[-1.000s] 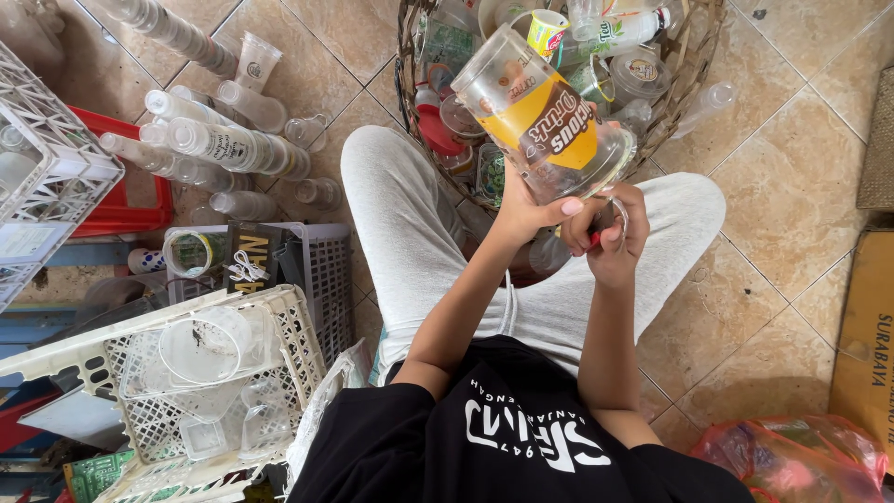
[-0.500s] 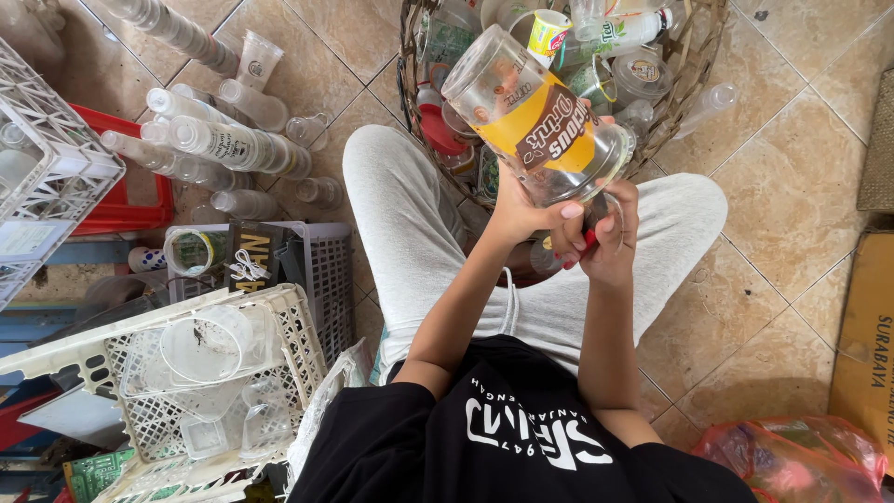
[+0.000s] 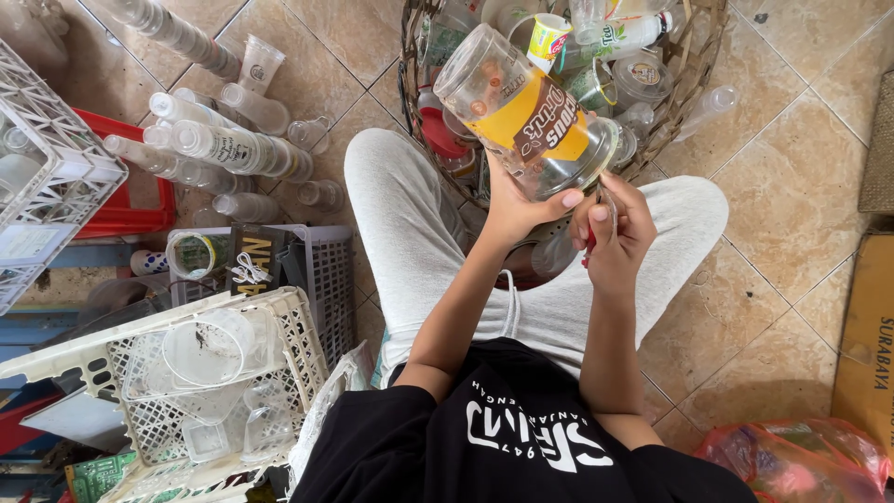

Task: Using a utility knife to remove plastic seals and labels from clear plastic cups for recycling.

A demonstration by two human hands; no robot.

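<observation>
My left hand [image 3: 521, 210] grips a large clear plastic jar [image 3: 521, 112] with an orange and brown label, held up on its side over my lap. My right hand [image 3: 610, 228] is closed around a small red-handled tool [image 3: 590, 244], its tip at the jar's wide end. Behind the jar stands a woven basket [image 3: 694, 56] filled with several clear plastic bottles and cups. I sit on the tiled floor in grey trousers.
Several empty plastic bottles [image 3: 219, 144] lie on the floor at left. A white plastic crate [image 3: 214, 373] with clear cups stands at lower left, a grey crate [image 3: 326, 270] behind it, a red tray [image 3: 140, 205] further left. A cardboard box [image 3: 871, 345] and a pink bag [image 3: 801, 461] sit right.
The jar has tilted and turned in my left hand, its label now facing more sideways. My right hand stays at the jar's wide end.
</observation>
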